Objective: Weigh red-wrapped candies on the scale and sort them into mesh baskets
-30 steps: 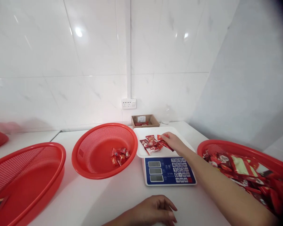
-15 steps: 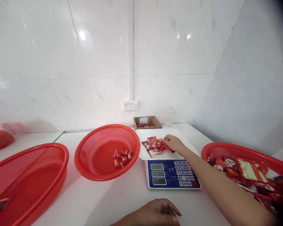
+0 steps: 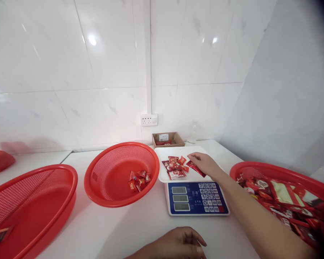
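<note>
Over the right part of the white weighing tray (image 3: 205, 153), my right hand (image 3: 202, 163) has its fingers closed on a dark red packet (image 3: 196, 168). Several red packets (image 3: 174, 165) lie on the tray to the left of that hand. In front of the tray is the scale's blue keypad and display panel (image 3: 197, 198). My left hand (image 3: 182, 242) rests near the bottom of the view, in front of the scale, its fingers loosely curved and apart, holding nothing.
A round red basket (image 3: 108, 180) with several small packets stands left of the scale. Another red basket (image 3: 56, 201) is at far left. A red basket (image 3: 259, 166) full of packets stands at right. Behind the tray are a cardboard box (image 3: 175, 138) and a clear object (image 3: 192, 133).
My right hand has shifted slightly right, and the dark red packet now lies apart from the pile. The view has moved a little. My left hand has stayed put.
</note>
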Tool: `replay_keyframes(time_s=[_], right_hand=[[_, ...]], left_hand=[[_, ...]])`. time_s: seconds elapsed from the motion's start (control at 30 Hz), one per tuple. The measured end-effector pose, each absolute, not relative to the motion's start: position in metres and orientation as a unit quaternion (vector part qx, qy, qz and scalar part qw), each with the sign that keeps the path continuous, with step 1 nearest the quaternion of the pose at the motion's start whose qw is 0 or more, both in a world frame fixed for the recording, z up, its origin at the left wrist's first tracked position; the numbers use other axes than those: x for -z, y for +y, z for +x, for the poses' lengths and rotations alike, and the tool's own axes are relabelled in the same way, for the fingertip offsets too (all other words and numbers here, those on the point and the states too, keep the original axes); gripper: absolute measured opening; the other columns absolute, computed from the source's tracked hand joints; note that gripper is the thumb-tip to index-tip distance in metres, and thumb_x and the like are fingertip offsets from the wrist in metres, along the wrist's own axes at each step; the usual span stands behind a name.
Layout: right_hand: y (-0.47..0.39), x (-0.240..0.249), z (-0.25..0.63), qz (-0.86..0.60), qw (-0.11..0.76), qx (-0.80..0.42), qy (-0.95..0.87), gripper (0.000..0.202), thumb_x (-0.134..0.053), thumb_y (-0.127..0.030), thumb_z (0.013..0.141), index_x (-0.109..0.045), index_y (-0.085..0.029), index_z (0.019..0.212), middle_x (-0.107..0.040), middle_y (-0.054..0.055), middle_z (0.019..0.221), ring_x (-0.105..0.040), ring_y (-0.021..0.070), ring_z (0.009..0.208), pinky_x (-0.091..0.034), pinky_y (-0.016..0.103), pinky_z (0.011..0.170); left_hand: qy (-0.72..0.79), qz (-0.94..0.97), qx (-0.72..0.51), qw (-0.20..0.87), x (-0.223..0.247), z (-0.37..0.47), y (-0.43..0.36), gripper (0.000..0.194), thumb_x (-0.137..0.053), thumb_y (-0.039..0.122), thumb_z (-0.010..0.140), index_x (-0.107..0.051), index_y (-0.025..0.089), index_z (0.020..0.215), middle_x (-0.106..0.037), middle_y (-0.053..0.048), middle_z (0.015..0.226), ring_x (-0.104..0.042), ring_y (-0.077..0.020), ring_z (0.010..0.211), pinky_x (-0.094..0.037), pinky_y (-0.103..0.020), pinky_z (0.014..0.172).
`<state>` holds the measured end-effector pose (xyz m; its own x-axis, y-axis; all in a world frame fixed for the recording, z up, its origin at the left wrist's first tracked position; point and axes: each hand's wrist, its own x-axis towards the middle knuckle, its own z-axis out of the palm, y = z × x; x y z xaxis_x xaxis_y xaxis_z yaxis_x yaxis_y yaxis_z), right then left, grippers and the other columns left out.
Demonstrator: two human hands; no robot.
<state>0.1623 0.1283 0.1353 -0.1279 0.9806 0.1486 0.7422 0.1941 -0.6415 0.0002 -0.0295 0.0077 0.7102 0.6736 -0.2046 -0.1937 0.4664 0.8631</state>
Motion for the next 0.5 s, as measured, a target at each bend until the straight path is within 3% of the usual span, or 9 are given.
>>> replay_keyframes(time_s=[0.13, 0.3, 0.5], right_hand=[[0.076, -0.125, 0.156, -0.560, 0.371, -0.229, -0.704, 0.033, -0.040, -0.047, 0.081, -0.061, -0.022, 0.089, -0.067, 0.002, 0.091, -0.059, 0.0192, 0.087, -0.044, 0.026, 0.077], [0.004, -0.062, 0.144, -0.539, 0.404, -0.267, -0.689, 0.035, -0.043, -0.049, 0.078, -0.063, -0.023, 0.091, -0.066, 0.005, 0.097, -0.059, 0.0233, 0.092, -0.046, 0.032, 0.082], [-0.032, 0.000, 0.148, -0.585, 0.450, -0.349, -0.577, 0.043, -0.043, -0.056, 0.076, -0.062, -0.024, 0.098, -0.067, 0.005, 0.096, -0.061, 0.0222, 0.088, -0.051, 0.028, 0.075]], left_hand=[[0.263, 0.441, -0.281, 0.811, -0.001, 0.003, -0.029, 0.053, -0.071, 0.052, 0.058, -0.055, 0.014, 0.092, -0.060, -0.004, 0.073, -0.058, -0.0114, 0.059, -0.043, -0.032, 0.067], [0.260, 0.464, -0.340, 0.776, 0.006, 0.010, -0.032, 0.066, -0.065, 0.063, 0.056, -0.051, 0.014, 0.097, -0.056, -0.004, 0.076, -0.055, -0.0115, 0.054, -0.042, -0.027, 0.054], [0.373, 0.567, -0.330, 0.655, -0.007, 0.013, -0.040, 0.051, -0.053, 0.063, 0.068, -0.058, 0.013, 0.072, -0.048, 0.000, 0.058, -0.046, -0.0102, 0.053, -0.039, -0.024, 0.055]])
